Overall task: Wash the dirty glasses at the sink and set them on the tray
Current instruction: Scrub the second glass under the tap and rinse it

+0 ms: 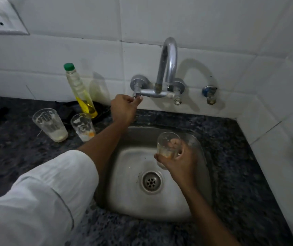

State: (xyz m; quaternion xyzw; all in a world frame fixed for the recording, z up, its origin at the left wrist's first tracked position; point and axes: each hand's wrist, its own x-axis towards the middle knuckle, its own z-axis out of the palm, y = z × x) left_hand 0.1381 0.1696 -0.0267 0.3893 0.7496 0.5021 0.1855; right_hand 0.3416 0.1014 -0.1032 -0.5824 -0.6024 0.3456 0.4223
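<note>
A home kitchen: steel sink [160, 206] in speckled stone counter [240, 174] (white wall tiles [71, 50] behind), wall tap [167, 68].

Green-capped oil bottle [81, 93], wall socket [2, 18]

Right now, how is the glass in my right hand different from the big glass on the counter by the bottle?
The held glass is in the right hand over the sink; the counter glass stands free on the dark counter. The held glass shows orange residue at its bottom; the counter glass has white residue pooled at its base. The counter glass looks larger. Both are clear, dirty and unwashed.
</note>
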